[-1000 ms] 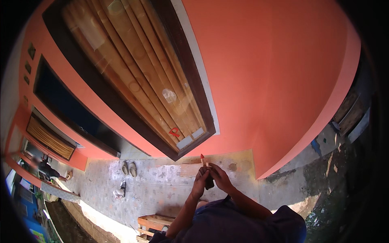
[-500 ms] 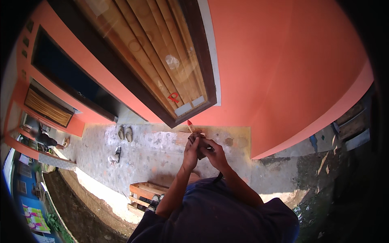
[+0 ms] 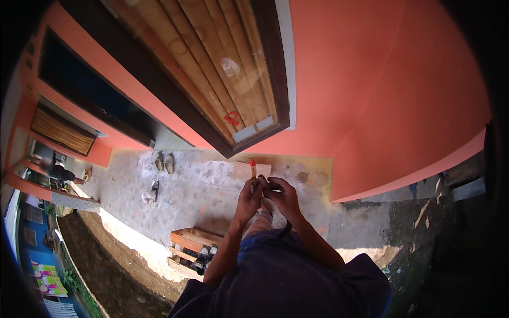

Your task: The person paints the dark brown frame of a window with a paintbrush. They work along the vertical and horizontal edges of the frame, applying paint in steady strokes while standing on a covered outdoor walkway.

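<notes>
My left hand (image 3: pixel 247 200) is closed in front of my body. A slim, pale tube with a pointed red tip (image 3: pixel 253 167) stands up from its fingers. Close beside it, my right hand (image 3: pixel 284 199) has its fingers bent toward the left one. A small dark brown piece (image 3: pixel 262 181) shows between the two hands, near the right fingertips. Its kind is too small to make out, and the fingers partly cover it.
Ahead is a dark-framed window (image 3: pixel 228 151) in an orange wall (image 3: pixel 371 79). A flat, light brown sheet (image 3: pixel 239 170) lies on the concrete floor (image 3: pixel 201 185). Sandals (image 3: pixel 169 164) and a wooden rack with shoes (image 3: pixel 183 246) are to the left. A person (image 3: pixel 63 174) is farther left.
My hands have drawn slightly apart, and less of the dark brown piece shows between them. The red-tipped tube now stands more upright. My view has shifted a little.
</notes>
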The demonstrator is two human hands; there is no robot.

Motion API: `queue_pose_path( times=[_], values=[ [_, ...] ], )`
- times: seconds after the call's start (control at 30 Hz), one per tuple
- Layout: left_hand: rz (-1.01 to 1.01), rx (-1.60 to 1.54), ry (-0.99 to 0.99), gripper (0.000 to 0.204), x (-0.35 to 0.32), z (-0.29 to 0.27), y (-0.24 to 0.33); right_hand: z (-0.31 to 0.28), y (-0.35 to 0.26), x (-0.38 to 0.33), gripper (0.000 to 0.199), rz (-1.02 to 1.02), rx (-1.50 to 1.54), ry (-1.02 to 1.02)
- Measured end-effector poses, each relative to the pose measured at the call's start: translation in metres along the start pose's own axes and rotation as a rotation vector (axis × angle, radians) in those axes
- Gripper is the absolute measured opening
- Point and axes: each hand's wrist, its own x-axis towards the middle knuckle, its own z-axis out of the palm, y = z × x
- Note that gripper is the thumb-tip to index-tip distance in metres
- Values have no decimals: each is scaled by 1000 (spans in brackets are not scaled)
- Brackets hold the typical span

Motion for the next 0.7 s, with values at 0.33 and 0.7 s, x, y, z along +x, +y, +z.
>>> queue_pose_path(
  times=[0.33,0.7],
  values=[
    [-53,18,-19,26,25,-4,-11,-5,18,32,30,12,-282,71],
    [-97,8,161,24,92,-61,-28,50,33,108,28,-44,-314,51]
  ],
)
